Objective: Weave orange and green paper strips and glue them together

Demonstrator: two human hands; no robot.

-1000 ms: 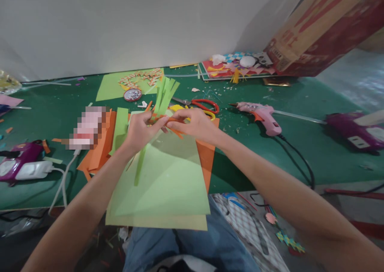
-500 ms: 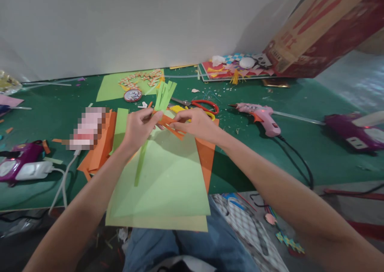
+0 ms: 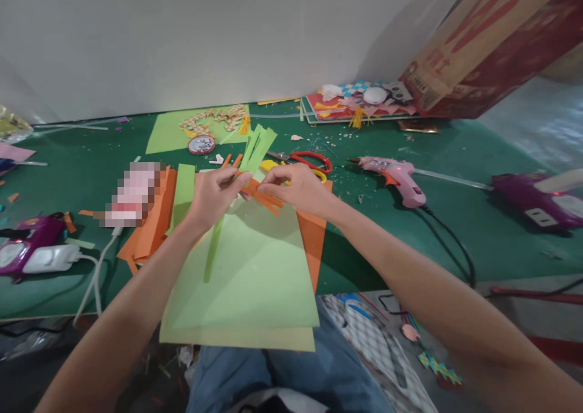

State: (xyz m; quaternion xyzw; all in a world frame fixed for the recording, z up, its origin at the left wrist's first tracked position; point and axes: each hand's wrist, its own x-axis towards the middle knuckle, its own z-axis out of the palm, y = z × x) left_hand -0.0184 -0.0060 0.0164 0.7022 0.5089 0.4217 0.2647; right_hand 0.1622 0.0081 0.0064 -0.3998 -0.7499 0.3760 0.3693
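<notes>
Over the green table (image 3: 410,231), my left hand (image 3: 214,195) and my right hand (image 3: 298,188) meet at a bundle of crossed paper strips. Green strips (image 3: 257,147) fan up and away from my fingers, and one hangs down toward me. Orange strips (image 3: 264,197) cross them sideways. Both hands pinch this bundle, fingers closed on it. Beneath lie light green paper sheets (image 3: 255,279) on an orange sheet (image 3: 314,243), reaching over the table's near edge.
Red-handled scissors (image 3: 310,160) lie just beyond my right hand. A pink glue gun (image 3: 396,179) with a black cord lies to the right, and a purple one (image 3: 537,197) farther right. Orange sheets (image 3: 152,218), a purple glue gun (image 3: 31,246), a cardboard box (image 3: 483,42).
The green strips above my fingers have tilted a little to the right, and my fingers have shifted slightly on the orange strips. Both arms stay in place.
</notes>
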